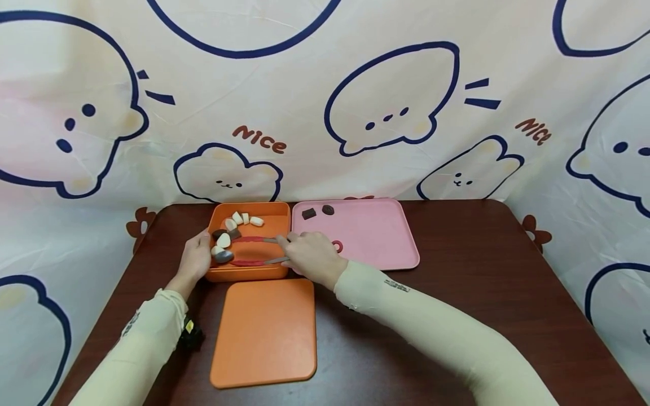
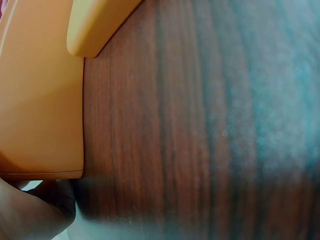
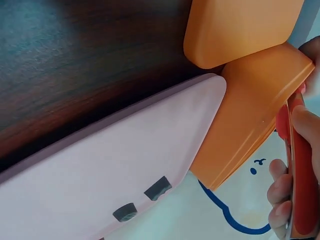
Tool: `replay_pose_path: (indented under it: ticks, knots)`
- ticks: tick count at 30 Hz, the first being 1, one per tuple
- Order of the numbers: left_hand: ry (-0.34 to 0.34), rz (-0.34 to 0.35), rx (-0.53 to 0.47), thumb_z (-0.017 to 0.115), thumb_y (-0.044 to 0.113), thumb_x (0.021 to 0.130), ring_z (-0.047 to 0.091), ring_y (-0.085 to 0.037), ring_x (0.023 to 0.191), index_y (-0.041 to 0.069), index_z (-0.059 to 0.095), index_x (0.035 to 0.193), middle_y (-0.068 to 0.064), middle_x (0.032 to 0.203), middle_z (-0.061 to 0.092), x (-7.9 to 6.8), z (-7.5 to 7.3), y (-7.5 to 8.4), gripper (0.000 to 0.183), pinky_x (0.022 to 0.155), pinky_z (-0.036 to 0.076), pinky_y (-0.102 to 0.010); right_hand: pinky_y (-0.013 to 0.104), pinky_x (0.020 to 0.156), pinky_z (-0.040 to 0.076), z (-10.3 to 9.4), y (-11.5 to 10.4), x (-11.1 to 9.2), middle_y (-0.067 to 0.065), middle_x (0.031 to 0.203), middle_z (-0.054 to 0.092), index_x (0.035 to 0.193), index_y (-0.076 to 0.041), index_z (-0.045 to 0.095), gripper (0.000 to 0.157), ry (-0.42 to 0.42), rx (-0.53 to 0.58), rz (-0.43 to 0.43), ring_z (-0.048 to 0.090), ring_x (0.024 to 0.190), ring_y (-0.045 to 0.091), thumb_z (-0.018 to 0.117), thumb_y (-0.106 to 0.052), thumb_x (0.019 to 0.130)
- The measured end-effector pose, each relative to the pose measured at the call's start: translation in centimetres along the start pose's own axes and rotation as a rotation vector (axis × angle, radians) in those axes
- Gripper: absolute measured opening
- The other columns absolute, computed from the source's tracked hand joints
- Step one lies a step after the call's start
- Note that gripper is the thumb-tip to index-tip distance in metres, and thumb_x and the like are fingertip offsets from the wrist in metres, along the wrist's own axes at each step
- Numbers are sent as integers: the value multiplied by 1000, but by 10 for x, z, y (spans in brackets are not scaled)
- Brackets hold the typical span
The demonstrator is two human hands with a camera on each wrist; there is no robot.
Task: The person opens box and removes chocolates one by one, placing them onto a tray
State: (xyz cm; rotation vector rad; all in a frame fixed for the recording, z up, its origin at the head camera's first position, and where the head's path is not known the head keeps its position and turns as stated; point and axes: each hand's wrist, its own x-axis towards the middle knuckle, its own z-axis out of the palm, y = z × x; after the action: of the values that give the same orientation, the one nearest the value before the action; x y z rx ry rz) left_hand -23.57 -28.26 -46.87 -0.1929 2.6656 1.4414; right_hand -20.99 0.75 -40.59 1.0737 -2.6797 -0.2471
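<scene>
My left hand holds the left wall of an orange box; its thumb and fingers are partly hidden. Inside lie several white pieces and a few brown ones. My right hand grips red-and-metal tongs that reach leftward into the box with their arms spread apart. A shiny grey oval end shows at the lower arm, beside a white rounded piece. In the right wrist view, fingers wrap the tongs' red handle.
A pink tray stands right of the box, with two dark brown pieces near its far left corner. An orange lid lies flat in front of the box. The brown table meets a patterned curtain behind.
</scene>
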Motion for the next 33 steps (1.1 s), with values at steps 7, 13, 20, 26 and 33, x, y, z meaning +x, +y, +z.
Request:
replay_pose_path:
  ticks: [7, 13, 20, 26, 33]
  knots:
    - [3, 8, -5, 9, 36, 112, 13, -43, 156, 1, 14, 161, -24, 167, 15, 1, 0, 1, 61, 126, 16, -60, 22, 60, 59, 3, -5, 8, -5, 98, 72, 125, -20, 66, 38, 24, -60, -51, 68, 72, 10, 64, -46, 98]
    - [4, 16, 5, 9, 35, 112, 13, -43, 156, 1, 15, 161, -24, 167, 16, 1, 0, 1, 60, 126, 16, -60, 21, 62, 58, 5, -9, 15, -5, 101, 75, 128, -21, 66, 27, -1, -95, -89, 67, 72, 11, 61, -27, 103]
    - [10, 20, 3, 10, 34, 112, 14, -42, 155, 0, 17, 161, -24, 166, 17, 1, 0, 1, 60, 127, 16, -59, 20, 60, 57, 4, -15, 22, -6, 98, 74, 124, -21, 68, 26, -5, -116, -101, 66, 70, 9, 61, -33, 102]
    - [9, 20, 6, 11, 33, 112, 14, -42, 155, 0, 17, 160, -24, 166, 18, 0, -1, 2, 59, 126, 17, -59, 21, 56, 56, 4, -20, 26, -7, 96, 74, 119, -21, 71, 20, 32, -135, -90, 68, 68, 9, 60, -27, 103]
    - [9, 13, 9, 11, 33, 112, 15, -42, 155, 0, 17, 160, -24, 166, 18, 0, -1, 2, 59, 126, 17, -59, 22, 54, 56, 6, -23, 27, -7, 94, 73, 118, -22, 70, 18, 24, -148, -79, 67, 66, 10, 59, -24, 104]
